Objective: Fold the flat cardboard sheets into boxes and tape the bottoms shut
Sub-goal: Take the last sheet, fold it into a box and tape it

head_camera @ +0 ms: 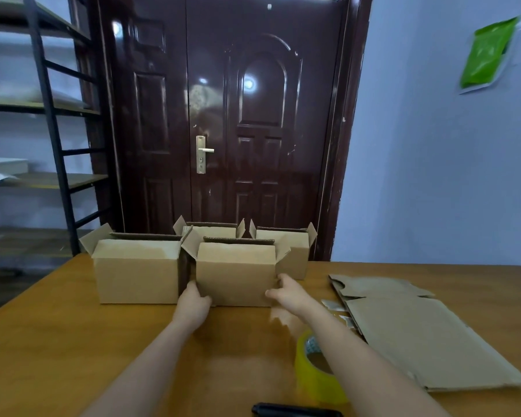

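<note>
An upright cardboard box (236, 270) with its top flaps open stands on the wooden table (73, 341). My left hand (193, 303) grips its lower left corner. My right hand (288, 291) holds its lower right corner, fingers round the edge. A bigger open box (137, 270) stands touching it on the left. Two more open boxes (211, 230) (295, 248) stand behind. A pile of flat cardboard sheets (418, 335) lies on the right. A roll of yellowish clear tape (316, 371) stands under my right forearm.
A black object (295, 411) lies at the table's near edge. Small scraps of tape (333, 305) lie beside the flat sheets. A dark double door (223, 115) stands behind the table, and a metal shelf rack (48, 115) on the left.
</note>
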A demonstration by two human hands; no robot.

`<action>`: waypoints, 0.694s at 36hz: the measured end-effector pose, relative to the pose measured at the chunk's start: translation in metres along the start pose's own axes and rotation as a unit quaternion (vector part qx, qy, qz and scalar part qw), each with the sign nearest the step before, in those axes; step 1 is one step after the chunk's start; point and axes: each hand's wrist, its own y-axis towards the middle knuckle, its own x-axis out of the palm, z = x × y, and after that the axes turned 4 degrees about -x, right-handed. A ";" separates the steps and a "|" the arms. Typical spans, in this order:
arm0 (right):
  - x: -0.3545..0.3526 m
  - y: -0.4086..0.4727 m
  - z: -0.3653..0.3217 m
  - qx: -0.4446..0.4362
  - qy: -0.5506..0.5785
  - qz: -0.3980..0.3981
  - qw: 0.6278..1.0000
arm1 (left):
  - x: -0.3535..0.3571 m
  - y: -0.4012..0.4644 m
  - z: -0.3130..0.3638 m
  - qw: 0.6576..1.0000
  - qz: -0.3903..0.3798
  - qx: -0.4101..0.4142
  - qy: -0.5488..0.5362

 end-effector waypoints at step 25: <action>-0.137 -0.073 0.037 0.001 -0.483 0.068 0.873 | 0.015 -0.065 0.113 0.844 0.014 0.301 0.443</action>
